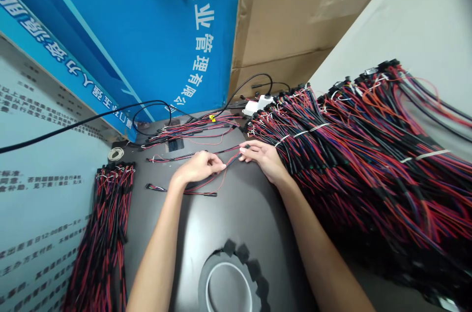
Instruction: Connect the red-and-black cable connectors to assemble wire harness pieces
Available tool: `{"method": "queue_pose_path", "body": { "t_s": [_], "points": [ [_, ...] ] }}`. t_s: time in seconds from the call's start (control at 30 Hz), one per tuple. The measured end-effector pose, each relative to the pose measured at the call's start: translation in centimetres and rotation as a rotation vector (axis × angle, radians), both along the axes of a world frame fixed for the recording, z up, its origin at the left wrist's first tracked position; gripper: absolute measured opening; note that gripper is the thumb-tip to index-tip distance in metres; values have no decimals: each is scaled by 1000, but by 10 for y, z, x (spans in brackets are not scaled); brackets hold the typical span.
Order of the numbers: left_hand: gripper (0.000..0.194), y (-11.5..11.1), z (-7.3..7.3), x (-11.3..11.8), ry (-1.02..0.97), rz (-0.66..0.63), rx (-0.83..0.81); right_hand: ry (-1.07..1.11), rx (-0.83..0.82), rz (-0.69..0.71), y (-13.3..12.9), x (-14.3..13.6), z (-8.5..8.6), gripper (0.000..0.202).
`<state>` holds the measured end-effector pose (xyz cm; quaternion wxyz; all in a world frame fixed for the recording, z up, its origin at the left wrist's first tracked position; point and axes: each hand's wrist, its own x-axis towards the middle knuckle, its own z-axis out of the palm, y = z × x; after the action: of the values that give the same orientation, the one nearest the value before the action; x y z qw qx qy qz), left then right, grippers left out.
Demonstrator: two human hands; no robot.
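Left hand point(199, 167) and right hand point(264, 157) are each pinching a red-and-black wire harness point(233, 158), its slack trailing left over the counter point(191, 258). I'm judging that a sideways tug could be straining its wires, or that a thin red strand point(222, 181) could be snagging on neighbouring leads point(173, 158).
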<state>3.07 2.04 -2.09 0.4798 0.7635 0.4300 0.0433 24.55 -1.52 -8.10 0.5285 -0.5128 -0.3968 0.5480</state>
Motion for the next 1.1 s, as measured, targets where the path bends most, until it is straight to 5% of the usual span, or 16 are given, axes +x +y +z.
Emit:
{"method": "queue_pose_path", "body": {
  "t_s": [0.3,0.5,1.1],
  "points": [
    [31,-5,-17,21,-192,27,81,22,39,14,-3,1,1,50],
    [26,-1,-29,22,-299,173,113,14,20,35,-2,-1,1,49],
    [11,-1,-29,21,-310,210,153,-76,15,-28,0,-2,-2,50]
  ]
}}
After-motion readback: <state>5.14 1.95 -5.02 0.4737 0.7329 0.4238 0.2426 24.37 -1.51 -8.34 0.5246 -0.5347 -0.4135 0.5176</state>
